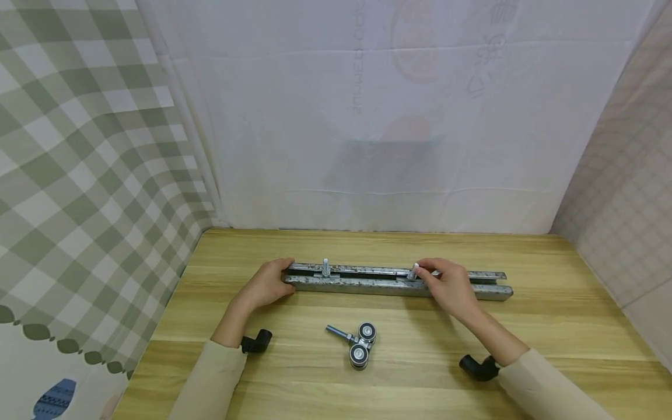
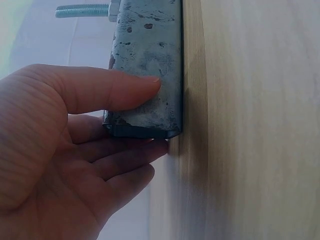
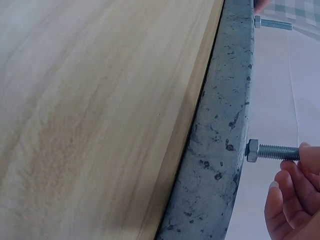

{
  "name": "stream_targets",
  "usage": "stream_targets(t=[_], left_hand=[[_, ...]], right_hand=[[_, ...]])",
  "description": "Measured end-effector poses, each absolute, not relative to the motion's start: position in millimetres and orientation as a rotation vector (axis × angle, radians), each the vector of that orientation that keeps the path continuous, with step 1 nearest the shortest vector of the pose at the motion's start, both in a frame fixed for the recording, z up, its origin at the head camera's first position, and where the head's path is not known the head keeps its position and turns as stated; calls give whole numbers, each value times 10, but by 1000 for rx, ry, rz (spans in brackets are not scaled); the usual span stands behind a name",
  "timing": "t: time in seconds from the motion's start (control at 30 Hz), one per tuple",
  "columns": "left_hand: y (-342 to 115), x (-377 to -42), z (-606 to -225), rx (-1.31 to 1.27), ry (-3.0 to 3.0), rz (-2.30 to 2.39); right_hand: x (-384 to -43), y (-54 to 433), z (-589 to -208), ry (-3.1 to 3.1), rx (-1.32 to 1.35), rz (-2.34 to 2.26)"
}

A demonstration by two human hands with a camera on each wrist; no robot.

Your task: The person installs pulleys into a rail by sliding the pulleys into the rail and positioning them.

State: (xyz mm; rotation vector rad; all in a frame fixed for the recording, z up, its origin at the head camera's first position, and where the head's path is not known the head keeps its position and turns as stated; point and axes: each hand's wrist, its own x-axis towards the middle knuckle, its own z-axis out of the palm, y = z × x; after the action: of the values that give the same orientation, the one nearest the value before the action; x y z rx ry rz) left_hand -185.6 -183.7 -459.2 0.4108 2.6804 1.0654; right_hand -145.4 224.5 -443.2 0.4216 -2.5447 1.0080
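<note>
A worn metal channel rail (image 1: 367,284) lies across the table with its slot facing up. My left hand (image 1: 268,284) grips the rail's left end, thumb on the near side and fingers behind, as the left wrist view shows. Two threaded bolts with nuts stand up out of the slot. The left bolt (image 1: 326,268) is untouched. My right hand (image 1: 452,286) pinches the tip of the right bolt (image 3: 277,152) between thumb and finger. What the bolts join to inside the rail is mostly hidden. Nearer me, a roller trolley (image 1: 359,344) with black-and-silver wheels and a threaded bolt lies on its side.
The wood-grain table (image 1: 409,379) ends at a white cloth (image 1: 294,146) behind the rail. A green checked cloth (image 1: 105,134) hangs at the left and a pale one (image 1: 625,192) at the right. Black wrist mounts (image 1: 479,368) stick out from the sleeves.
</note>
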Motion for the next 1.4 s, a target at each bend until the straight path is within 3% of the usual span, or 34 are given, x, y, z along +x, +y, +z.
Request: stream_targets(t=[1.4], left_hand=[[-1821,-1836,-4587,374,2671,1087]], right_hand=[[-1477,2069,-4423,-2573,395,1095]])
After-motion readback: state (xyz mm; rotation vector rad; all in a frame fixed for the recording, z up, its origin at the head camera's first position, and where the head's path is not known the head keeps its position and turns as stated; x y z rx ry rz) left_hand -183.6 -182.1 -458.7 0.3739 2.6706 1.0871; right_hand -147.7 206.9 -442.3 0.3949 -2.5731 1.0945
